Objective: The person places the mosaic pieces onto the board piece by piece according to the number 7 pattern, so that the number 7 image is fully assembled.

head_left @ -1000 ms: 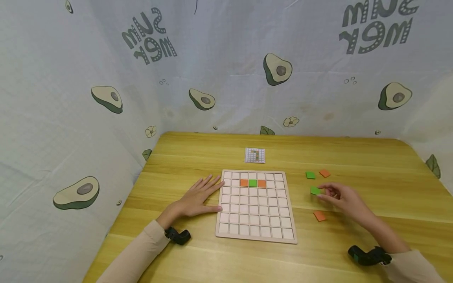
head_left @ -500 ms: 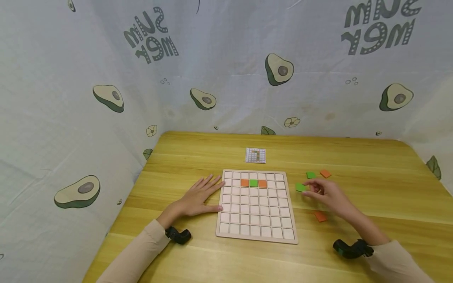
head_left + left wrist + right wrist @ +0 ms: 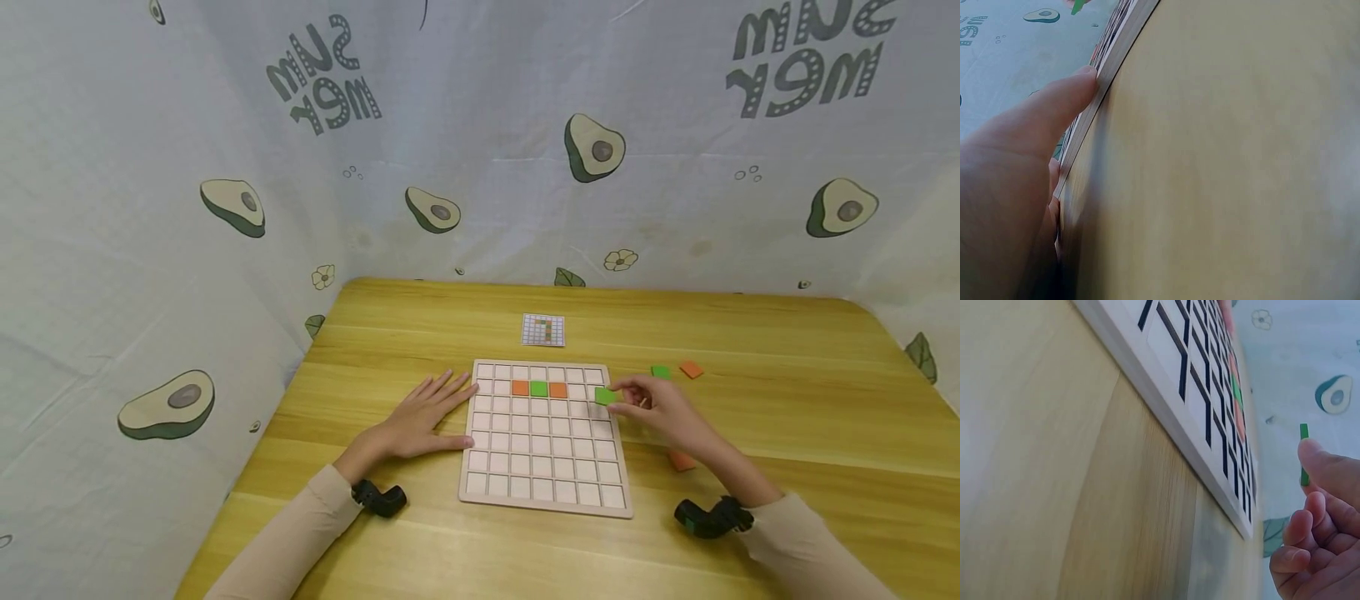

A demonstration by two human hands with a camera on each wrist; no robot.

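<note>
My right hand (image 3: 660, 407) pinches a green square tile (image 3: 605, 396) between thumb and fingers, over the right edge of a pale wooden grid board (image 3: 540, 507). In the right wrist view the tile (image 3: 1304, 453) shows edge-on, raised above the board. My left hand (image 3: 422, 421) lies spread on the table with fingertips and thumb at the board's left edge; in the left wrist view the thumb (image 3: 1069, 100) touches that edge. In the board's second row sit an orange tile (image 3: 521, 388), a green tile (image 3: 539, 388) and another orange tile (image 3: 558, 390), side by side.
Behind the board lies a small printed card (image 3: 543, 330) with a coloured grid pattern. To the right are a loose green tile (image 3: 660, 372), an orange tile (image 3: 692, 369) and another orange tile (image 3: 682, 460), partly hidden by the right arm. A printed curtain (image 3: 480, 167) hangs behind the table.
My right hand has carried the green tile leftward from beside the loose tiles to over the board's right edge. The left hand has stayed in place at the board.
</note>
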